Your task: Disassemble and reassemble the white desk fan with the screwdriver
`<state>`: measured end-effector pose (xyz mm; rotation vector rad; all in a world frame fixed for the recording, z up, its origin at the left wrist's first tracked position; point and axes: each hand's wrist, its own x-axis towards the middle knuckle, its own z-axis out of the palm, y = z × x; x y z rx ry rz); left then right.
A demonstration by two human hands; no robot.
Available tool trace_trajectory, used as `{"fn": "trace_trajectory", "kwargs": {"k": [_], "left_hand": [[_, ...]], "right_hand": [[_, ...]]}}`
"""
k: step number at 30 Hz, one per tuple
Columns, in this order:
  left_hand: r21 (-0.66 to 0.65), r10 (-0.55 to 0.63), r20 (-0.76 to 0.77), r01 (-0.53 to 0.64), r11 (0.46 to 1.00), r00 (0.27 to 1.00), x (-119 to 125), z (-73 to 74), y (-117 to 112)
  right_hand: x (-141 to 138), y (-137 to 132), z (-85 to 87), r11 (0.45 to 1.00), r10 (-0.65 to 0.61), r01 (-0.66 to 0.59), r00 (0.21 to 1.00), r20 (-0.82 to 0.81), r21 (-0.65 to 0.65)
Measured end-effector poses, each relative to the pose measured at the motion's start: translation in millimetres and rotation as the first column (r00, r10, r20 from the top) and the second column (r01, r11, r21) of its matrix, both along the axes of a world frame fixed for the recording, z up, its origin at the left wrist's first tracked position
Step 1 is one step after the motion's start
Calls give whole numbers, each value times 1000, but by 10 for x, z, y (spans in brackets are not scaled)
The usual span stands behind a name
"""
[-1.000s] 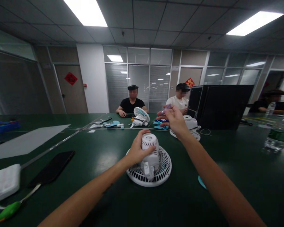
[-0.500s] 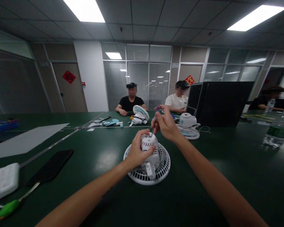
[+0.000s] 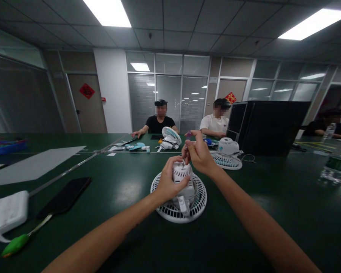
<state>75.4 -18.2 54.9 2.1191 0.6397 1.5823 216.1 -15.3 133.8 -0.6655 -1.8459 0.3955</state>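
A small white fan [image 3: 201, 204] lies grille-down on the green table, its rounded motor housing facing up. Around the left side of that housing curls my left hand [image 3: 168, 182], thumb at the front and fingers at the top. My right hand [image 3: 200, 154] pinches a screwdriver [image 3: 188, 135] with a clear purplish handle. Its thin shaft points down, with the tip at the top of the housing; whether it sits in a screw I cannot tell.
Two more white fans, one tilted [image 3: 171, 138] and one face-down [image 3: 229, 147], stand farther back. A black computer case [image 3: 275, 127] and water bottle [image 3: 337, 167] are right. Left lie a phone [image 3: 66, 195], white box [image 3: 8, 210] and green-tipped cable [image 3: 15, 245]. People sit opposite.
My right hand and the screwdriver have come slightly lower against the fan. My left hand keeps its hold. The person in black opposite has stretched an arm sideways along the table. The view has shifted slightly.
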Motion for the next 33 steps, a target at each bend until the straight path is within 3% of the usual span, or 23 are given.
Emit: {"fn": "trace_trajectory", "kwargs": {"k": [33], "left_hand": [[46,-20,19,19,999,1000,7,5,13]], "right_hand": [[20,41,-23,1000,-17,17,998,58,-4]]}}
